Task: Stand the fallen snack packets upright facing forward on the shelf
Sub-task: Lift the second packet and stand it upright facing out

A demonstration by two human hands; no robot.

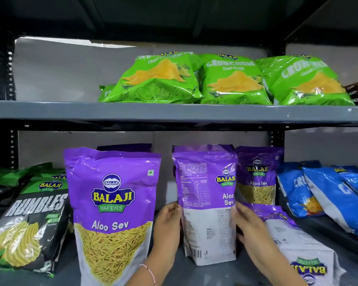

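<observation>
On the lower shelf (pixel 194 273) a purple Aloo Sev packet (pixel 207 203) stands upright with its back and side turned toward me. My left hand (pixel 167 228) grips its left edge and my right hand (pixel 250 232) grips its right edge. To the left a second purple Aloo Sev packet (pixel 112 209) stands upright, front facing me. Behind on the right a third packet (pixel 256 176) stands facing forward. At the lower right another purple packet (pixel 298 244) lies fallen on its back, its logo upside down.
Black and green Rumbles packets (pixel 29 219) lean at the left. Blue packets (pixel 329 195) lean at the right. The upper shelf (pixel 174 112) holds three green Crunchex packets (pixel 232 79). Black slotted uprights (pixel 2 65) frame the shelving.
</observation>
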